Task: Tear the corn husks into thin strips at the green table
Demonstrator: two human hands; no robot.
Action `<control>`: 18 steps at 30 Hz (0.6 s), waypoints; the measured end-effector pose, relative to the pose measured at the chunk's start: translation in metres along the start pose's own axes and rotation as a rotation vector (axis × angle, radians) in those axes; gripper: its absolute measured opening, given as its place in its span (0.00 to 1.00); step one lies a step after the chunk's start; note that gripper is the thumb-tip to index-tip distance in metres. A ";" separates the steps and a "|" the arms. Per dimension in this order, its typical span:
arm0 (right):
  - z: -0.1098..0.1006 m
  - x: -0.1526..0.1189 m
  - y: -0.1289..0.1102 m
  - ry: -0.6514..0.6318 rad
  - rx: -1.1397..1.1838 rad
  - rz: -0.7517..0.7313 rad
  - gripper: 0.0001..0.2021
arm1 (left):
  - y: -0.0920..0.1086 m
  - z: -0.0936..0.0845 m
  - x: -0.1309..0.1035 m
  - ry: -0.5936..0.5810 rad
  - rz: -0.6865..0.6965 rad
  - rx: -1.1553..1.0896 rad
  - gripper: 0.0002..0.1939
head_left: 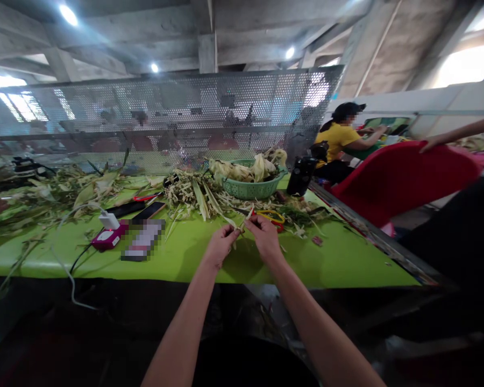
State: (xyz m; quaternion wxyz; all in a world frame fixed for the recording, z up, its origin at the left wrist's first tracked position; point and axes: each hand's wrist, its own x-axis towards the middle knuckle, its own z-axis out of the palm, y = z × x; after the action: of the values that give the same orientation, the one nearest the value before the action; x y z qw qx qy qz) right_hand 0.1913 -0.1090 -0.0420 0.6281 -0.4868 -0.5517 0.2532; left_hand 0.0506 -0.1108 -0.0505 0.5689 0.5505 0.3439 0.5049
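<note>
Between my two hands runs a pale strip of dried husk [242, 223], held just above the green table. My left hand [221, 244] pinches one part of it with thumb and forefinger. On the other side, my right hand [265, 236] is closed on the same strip, fingers pressed together. Close behind the right hand lie scissors with yellow and red handles [275, 217]. Beyond the hands spreads a heap of cut husk pieces [191, 191]. A green plastic basket [252, 189] holding pale husks stands behind it.
Left on the table [210, 271] are a pixelated phone [144, 240], a dark phone [148, 213], and a magenta power block [109, 236] with a charger and cable. A black container [301, 176] stands right of the basket. A perforated metal screen [165, 115] borders the back; a person in yellow [336, 137] sits beyond.
</note>
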 end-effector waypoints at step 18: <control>-0.006 -0.001 -0.012 -0.077 -0.141 -0.158 0.07 | 0.001 0.008 -0.003 -0.152 0.172 0.298 0.10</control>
State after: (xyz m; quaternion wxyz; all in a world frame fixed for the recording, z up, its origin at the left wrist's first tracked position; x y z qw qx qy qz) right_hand 0.1941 -0.1166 -0.0309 0.5886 -0.4748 -0.6285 0.1820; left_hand 0.0567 -0.1162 -0.0488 0.4603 0.6927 0.3227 0.4519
